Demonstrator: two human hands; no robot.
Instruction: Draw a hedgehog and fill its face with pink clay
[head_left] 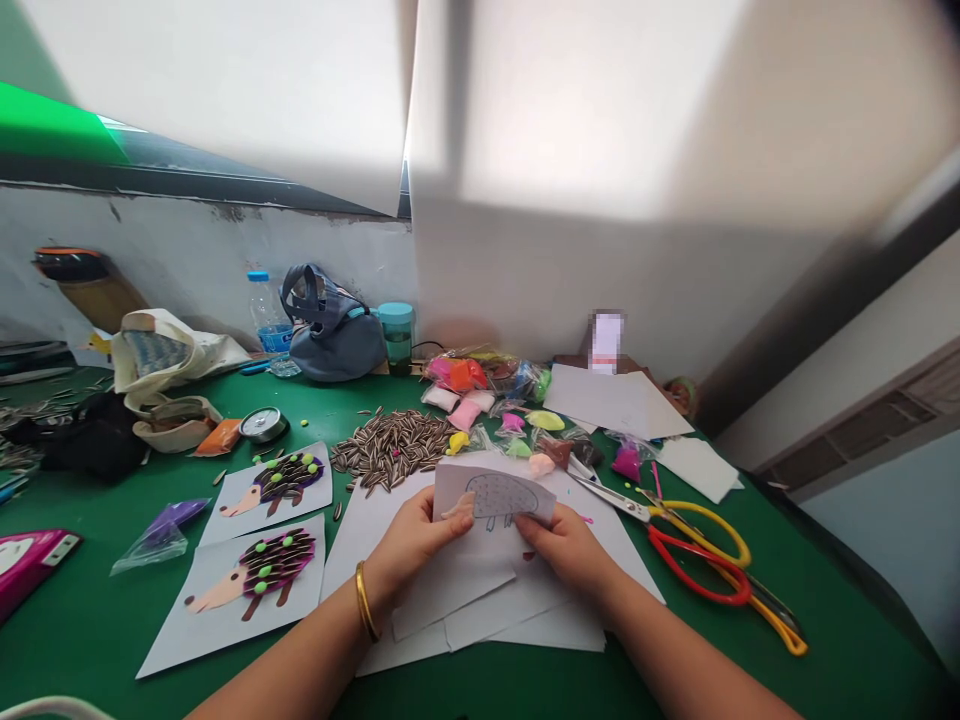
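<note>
Both my hands grip a small sheet of paper (499, 480) with a hedgehog outline drawn on it, raised over a pile of white sheets (465, 600). My left hand (411, 535) pinches its left side, the thumb beside a patch of peach clay (459, 506) on the drawn snout. At the lower right edge, my right hand (566, 545) presses its thumb on the front, its other fingers mostly behind the paper. To the left lie two hedgehog pictures, a nearer one (259, 575) and a farther one (274, 485), made with seeds, clay and green dots.
Striped sunflower seeds (391, 445) are heaped behind the sheets. Several bags of coloured clay (465, 375) lie at the back. Scissors with red and yellow handles (697, 540) rest at right; a purple packet (165, 530) and a round tin (262, 425) lie left. A bag (334, 335) stands by the wall.
</note>
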